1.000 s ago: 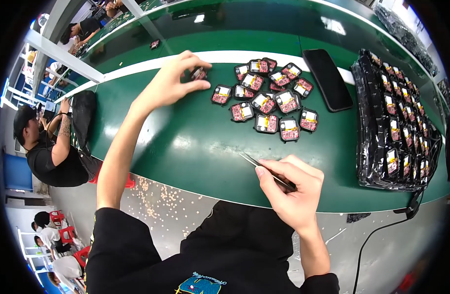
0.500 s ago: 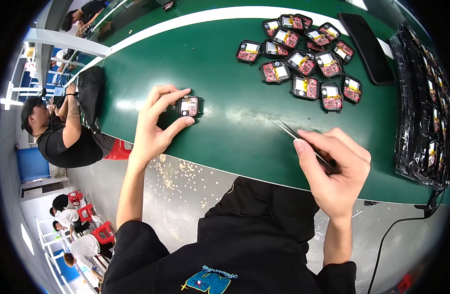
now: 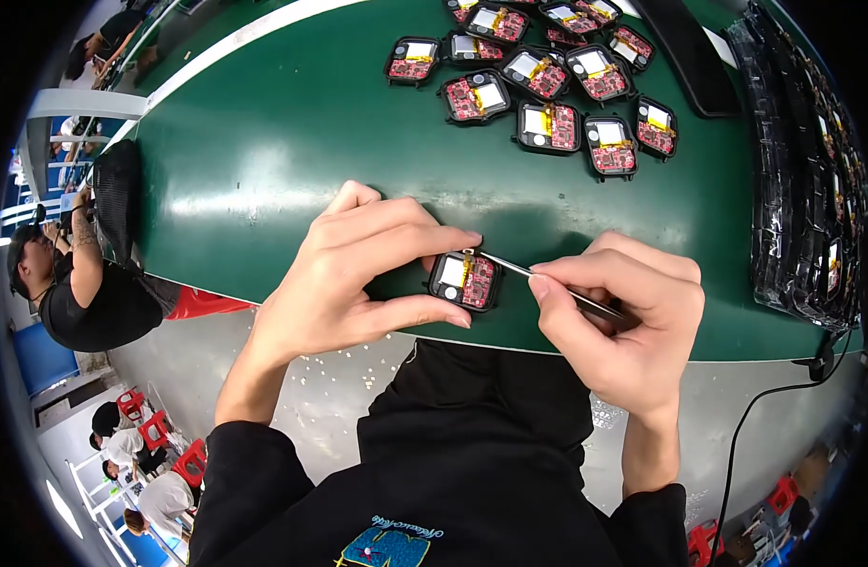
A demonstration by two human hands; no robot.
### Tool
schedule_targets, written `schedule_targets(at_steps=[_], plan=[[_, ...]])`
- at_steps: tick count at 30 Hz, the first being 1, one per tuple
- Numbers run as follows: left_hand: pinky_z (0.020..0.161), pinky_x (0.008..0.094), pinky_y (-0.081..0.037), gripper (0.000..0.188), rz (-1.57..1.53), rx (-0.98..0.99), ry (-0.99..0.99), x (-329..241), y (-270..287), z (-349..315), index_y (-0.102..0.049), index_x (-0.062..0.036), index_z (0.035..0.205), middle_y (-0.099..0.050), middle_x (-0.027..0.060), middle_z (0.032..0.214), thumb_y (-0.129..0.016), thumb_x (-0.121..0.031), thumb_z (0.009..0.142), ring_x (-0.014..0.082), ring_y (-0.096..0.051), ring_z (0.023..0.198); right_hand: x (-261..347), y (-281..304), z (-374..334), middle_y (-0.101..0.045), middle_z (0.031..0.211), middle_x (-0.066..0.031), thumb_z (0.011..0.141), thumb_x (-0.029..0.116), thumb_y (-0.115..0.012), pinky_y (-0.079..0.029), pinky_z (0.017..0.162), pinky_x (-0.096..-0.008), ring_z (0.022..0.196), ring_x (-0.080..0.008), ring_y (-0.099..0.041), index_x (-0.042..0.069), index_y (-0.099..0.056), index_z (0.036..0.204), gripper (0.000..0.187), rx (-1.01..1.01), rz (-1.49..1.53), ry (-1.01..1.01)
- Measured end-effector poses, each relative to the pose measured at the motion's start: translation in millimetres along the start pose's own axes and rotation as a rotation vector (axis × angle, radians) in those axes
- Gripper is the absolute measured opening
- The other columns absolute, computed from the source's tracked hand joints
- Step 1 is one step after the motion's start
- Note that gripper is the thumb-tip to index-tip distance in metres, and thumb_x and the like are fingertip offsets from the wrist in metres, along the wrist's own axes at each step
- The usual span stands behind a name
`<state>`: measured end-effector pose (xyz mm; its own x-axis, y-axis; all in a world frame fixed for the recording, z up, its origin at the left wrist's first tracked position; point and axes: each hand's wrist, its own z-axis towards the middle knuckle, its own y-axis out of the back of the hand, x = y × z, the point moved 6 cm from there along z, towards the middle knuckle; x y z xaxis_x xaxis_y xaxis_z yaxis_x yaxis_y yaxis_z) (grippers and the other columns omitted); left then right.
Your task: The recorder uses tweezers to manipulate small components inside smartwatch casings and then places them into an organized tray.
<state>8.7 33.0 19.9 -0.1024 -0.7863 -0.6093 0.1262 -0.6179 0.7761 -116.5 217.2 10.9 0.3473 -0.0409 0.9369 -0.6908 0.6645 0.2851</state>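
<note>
Near the table's front edge, my left hand (image 3: 358, 269) grips a small square smartwatch case (image 3: 464, 281) between thumb and forefinger. The case lies open side up, showing a red circuit board, a white battery-like block and yellow tape. My right hand (image 3: 633, 317) pinches a pair of metal tweezers (image 3: 510, 266), angled leftward. Their tips reach the upper edge of the case, close to my left forefinger and a small part there. Whether the tips grip that part is too small to tell.
Several similar open watch cases (image 3: 548, 125) lie grouped at the far middle of the green table (image 3: 292, 123). A long black object (image 3: 689, 57) sits behind them. Black trays (image 3: 793, 180) of cases are stacked at right, by a cable (image 3: 737, 425). A co-worker (image 3: 84, 302) sits at left.
My left hand has brought the watch case right and nearer to me. The tweezers in my right hand have moved to its upper edge. The view has shifted, too.
</note>
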Motion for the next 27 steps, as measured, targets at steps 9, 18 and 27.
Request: schedule_targets(at_steps=[9,18,27], plan=[[0.085,0.0348,-0.043,0.068,-0.033,0.001,0.023,9,0,2,-0.084,-0.002,0.115,-0.077,0.005,0.094,-0.099,-0.044,0.063,0.0211,-0.069,0.085,2,-7,5,-0.066,0.068,-0.0028,0.079,-0.01,-0.081,-0.029,0.048,-0.0228,0.05,-0.0035,-0.047,-0.004,-0.081,0.089,0.011,0.036,-0.107,0.074],[0.085,0.0343,-0.043,0.072,-0.025,-0.003,0.007,8,0,0,-0.084,-0.0023,0.118,-0.076,0.004,0.091,-0.099,-0.045,0.061,0.0209,-0.067,0.082,4,-10,5,-0.067,0.069,-0.0033,0.078,-0.01,-0.083,-0.029,0.048,-0.0226,0.05,-0.004,-0.048,-0.004,-0.082,0.091,0.014,0.034,-0.166,0.091],[0.076,0.0292,-0.039,0.068,-0.008,-0.057,0.027,6,-1,3,-0.083,-0.007,0.112,-0.069,-0.0018,0.081,-0.101,-0.046,0.059,0.0125,-0.047,0.062,5,-7,0,-0.068,0.075,-0.0017,0.074,-0.01,-0.086,-0.029,0.049,-0.0224,0.053,-0.0022,-0.045,-0.002,-0.085,0.097,0.025,-0.04,-0.228,0.162]])
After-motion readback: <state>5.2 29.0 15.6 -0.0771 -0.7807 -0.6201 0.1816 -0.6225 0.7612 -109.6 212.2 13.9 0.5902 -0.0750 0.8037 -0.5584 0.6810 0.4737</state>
